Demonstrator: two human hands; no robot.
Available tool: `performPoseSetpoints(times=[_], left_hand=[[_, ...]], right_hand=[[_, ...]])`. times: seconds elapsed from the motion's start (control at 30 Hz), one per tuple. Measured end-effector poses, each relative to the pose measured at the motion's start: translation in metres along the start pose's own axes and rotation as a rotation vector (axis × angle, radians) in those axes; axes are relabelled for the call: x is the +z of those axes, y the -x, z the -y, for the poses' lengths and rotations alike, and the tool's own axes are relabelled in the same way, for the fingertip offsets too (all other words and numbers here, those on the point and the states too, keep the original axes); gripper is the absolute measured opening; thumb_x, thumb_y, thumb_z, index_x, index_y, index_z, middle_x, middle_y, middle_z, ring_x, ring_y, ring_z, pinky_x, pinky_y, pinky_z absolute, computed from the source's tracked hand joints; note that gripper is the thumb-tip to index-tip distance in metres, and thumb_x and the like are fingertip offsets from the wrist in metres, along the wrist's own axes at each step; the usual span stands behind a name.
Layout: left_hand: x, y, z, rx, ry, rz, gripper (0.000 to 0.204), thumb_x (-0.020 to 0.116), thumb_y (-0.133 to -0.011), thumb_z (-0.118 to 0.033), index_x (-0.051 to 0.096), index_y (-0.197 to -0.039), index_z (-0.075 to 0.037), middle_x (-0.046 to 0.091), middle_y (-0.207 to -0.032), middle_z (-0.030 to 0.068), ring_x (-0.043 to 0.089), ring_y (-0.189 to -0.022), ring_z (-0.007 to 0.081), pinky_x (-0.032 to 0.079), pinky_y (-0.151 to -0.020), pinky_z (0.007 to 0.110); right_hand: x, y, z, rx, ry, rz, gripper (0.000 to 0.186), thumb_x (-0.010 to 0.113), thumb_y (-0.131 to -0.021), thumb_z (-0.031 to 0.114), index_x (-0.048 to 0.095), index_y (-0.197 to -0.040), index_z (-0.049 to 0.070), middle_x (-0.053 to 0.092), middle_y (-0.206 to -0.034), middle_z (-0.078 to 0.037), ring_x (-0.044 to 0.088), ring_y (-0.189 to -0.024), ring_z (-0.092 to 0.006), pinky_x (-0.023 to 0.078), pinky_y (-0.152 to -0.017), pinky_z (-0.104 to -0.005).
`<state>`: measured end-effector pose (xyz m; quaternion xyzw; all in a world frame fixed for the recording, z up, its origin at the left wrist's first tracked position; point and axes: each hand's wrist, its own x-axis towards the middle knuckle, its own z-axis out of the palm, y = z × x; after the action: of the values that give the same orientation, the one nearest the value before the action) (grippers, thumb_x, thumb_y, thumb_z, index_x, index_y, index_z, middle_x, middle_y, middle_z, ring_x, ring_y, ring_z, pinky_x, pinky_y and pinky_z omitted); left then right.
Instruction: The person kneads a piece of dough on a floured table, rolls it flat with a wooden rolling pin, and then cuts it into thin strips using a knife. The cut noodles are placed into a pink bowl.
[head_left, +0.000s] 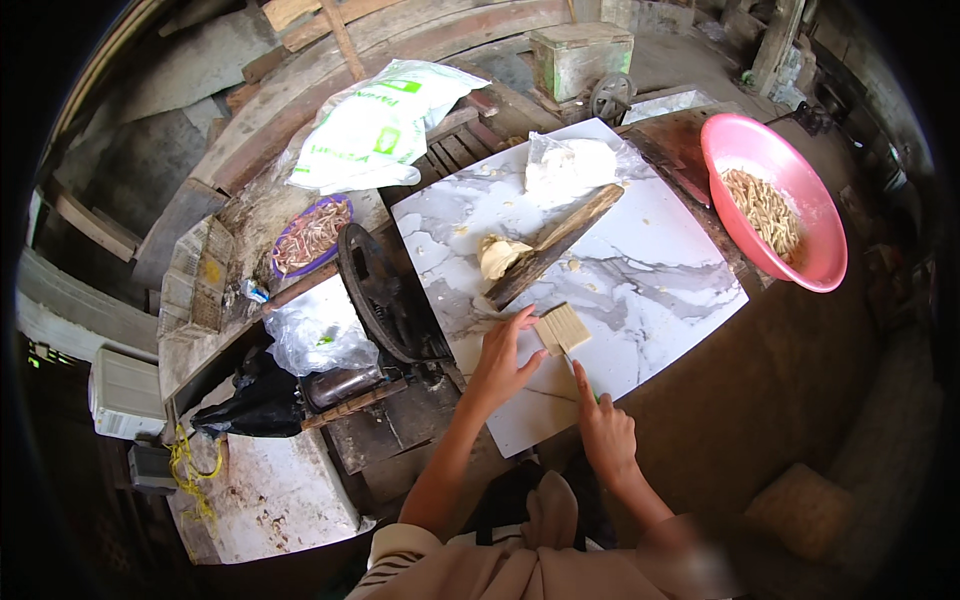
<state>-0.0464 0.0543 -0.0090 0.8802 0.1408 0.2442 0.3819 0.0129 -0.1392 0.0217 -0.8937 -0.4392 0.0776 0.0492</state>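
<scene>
A flat square of pale dough (563,330), scored into narrow strips, lies near the front of a white marble-patterned board (640,290). My left hand (507,355) is at its left side, thumb and fingers spread, the fingertips at the dough's edge. In my right hand (606,432) is a knife (570,362) with a green handle, most of which my fingers hide. The knife's thin blade meets the near edge of the dough. Just beyond lie a long dark piece of wood (555,245) and a yellowish lump of dough (500,257).
A clear bag of white flour (570,168) rests on the board's far side. To the right, a pink basin (722,150) holds many dough strips. Left are a purple-rimmed tray (346,205) of strips, a dark metal wheel (368,290), a plastic bag (318,325) and a white-green sack (385,125).
</scene>
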Motion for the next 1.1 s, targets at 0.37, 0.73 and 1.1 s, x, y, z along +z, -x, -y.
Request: performPoseSetpoints(times=[0.37, 0.73, 1.1], left_hand=[[0.003, 0.001, 0.008, -0.041, 0.044, -0.047, 0.065, 0.069, -0.080, -0.008, 0.037, -0.137, -0.006, 0.059, -0.115, 0.0104, 0.053, -0.106, 0.0274, 0.038, -0.096, 0.040], [0.001, 0.008, 0.002, -0.050, 0.034, -0.058, 0.065, 0.068, -0.080, -0.008, 0.037, -0.137, -0.006, 0.058, -0.119, 0.0113, 0.049, -0.114, 0.0304, 0.035, -0.100, 0.041], [0.004, 0.020, -0.005, -0.044, -0.036, -0.042, 0.068, 0.068, -0.080, -0.009, 0.034, -0.139, -0.007, 0.053, -0.129, 0.0117, 0.049, -0.113, 0.0311, 0.035, -0.099, 0.043]], right_hand=[[-0.016, -0.009, 0.004, -0.002, -0.065, -0.094, 0.083, 0.056, -0.080, 0.006, 0.015, -0.150, 0.023, 0.060, -0.072, -0.013, 0.062, -0.051, -0.0307, 0.051, -0.045, -0.0412], [-0.001, -0.042, 0.023, -0.001, -0.049, -0.092, 0.073, 0.053, -0.086, 0.011, 0.018, -0.149, 0.025, 0.062, -0.075, -0.016, 0.063, -0.056, -0.0337, 0.052, -0.050, -0.0442], [0.000, -0.047, 0.029, 0.016, -0.036, -0.003, 0.081, 0.055, -0.081, 0.002, 0.015, -0.150, 0.018, 0.061, -0.078, -0.016, 0.066, -0.063, -0.0320, 0.054, -0.054, -0.0417]])
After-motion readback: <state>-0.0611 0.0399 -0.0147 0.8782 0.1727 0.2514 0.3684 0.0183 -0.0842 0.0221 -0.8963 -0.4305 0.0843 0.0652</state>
